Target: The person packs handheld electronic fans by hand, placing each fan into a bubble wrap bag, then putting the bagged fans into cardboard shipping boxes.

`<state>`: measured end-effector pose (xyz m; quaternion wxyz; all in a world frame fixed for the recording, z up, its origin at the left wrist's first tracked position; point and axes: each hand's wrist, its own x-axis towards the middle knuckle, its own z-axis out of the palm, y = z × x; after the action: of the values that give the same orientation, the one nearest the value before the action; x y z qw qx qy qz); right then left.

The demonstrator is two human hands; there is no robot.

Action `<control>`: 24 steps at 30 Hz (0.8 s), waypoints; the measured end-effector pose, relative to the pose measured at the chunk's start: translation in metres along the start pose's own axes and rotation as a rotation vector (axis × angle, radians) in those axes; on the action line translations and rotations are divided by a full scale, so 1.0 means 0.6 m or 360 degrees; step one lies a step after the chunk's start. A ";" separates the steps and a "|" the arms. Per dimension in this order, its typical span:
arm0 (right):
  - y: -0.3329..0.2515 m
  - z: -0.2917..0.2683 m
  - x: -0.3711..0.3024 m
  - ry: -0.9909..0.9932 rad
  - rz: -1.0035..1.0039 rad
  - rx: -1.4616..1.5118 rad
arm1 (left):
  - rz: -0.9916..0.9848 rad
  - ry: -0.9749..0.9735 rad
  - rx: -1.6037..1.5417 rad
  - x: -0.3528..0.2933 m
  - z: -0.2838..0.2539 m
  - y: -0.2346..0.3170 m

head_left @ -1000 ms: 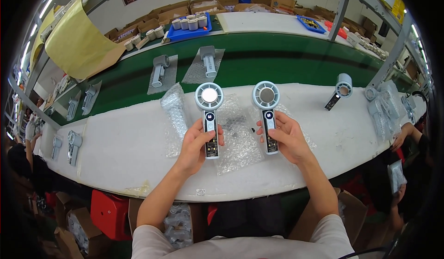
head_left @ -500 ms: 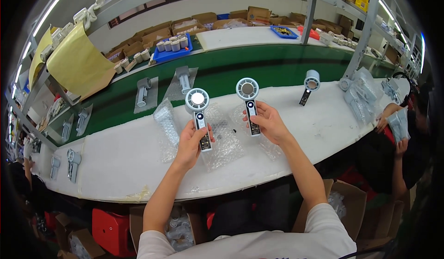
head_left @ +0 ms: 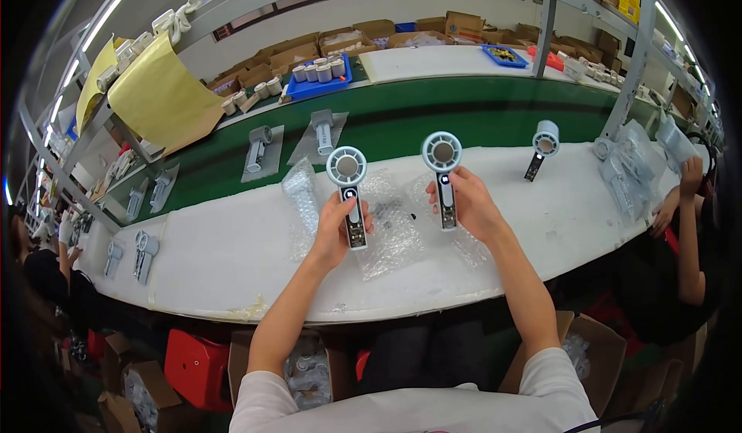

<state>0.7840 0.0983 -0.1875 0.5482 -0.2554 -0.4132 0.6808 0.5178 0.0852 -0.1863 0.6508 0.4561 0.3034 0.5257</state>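
While both hands work above the white bench (head_left: 232, 255), each grips one handheld fan by its handle. The left hand (head_left: 334, 228) is closed around the left fan (head_left: 348, 189), thumb on the front of the handle, round head pointing to 12 o'clock. The right hand (head_left: 471, 205) is closed around the right fan (head_left: 442, 172) in the same upright attitude. Both fans are held over clear bubble-wrap bags (head_left: 394, 236) lying flat on the bench.

Containers:
- A blue tray (head_left: 309, 89) at 11 o'clock, on the far shelf, holds a group of small white cylindrical parts.
- A second blue tray (head_left: 504, 54) at 1 o'clock holds small dark parts; their kind cannot be told.
- Brown cartons (head_left: 363, 35) line the rear shelf; their contents are not visible.
- An open carton (head_left: 599, 348) at 5 o'clock, under the bench, holds bagged items.

A third fan (head_left: 541, 147) lies on the bench at 2 o'clock. Grey fans on bags (head_left: 259, 151) rest on the green conveyor belt (head_left: 464, 116).

Compared with half a second earlier, both fans remain gripped and upright, with the hands spaced as before.
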 end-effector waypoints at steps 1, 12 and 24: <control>-0.001 0.003 -0.001 0.0014 0.0009 0.0027 | 0.0021 -0.0038 0.0009 0.001 -0.003 0.000; 0.016 -0.066 -0.034 0.0630 -0.0917 -0.0915 | -0.0120 -0.0304 -0.0772 -0.010 -0.016 0.057; -0.079 0.025 -0.226 0.0899 -0.1606 -0.0629 | 0.1462 0.0743 -0.0104 -0.224 0.053 0.141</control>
<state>0.8336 -0.0333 -0.1539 0.8338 -0.2955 -0.4404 0.1535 0.4761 -0.0500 -0.1079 0.2816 0.3923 0.1924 0.8543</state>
